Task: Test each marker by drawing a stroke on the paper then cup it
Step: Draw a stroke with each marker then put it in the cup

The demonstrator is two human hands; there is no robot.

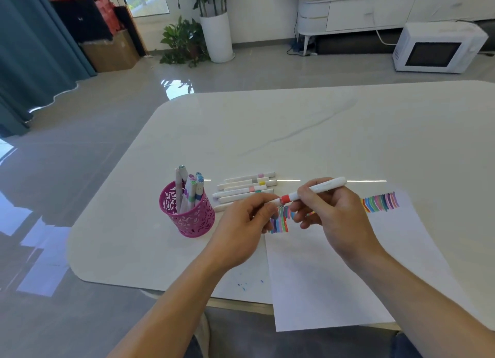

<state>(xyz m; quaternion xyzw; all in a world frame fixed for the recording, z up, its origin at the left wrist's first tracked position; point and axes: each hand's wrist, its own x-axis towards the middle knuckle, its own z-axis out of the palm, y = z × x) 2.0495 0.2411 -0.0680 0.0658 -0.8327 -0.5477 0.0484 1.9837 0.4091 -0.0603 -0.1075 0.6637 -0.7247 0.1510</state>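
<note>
Head view, right hand (334,216) gripping marker (324,186), left hand (241,229) pinching its cap (272,203), cup (192,224) left of left hand, paper (334,277) beneath both.

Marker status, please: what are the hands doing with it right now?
Right hand grips red-banded marker. Left hand pinches its cap end, over the paper. Pink cup left of the hands, unblocked.

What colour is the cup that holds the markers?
The cup is pink with cut-out swirls, seen best in the head view.
</note>
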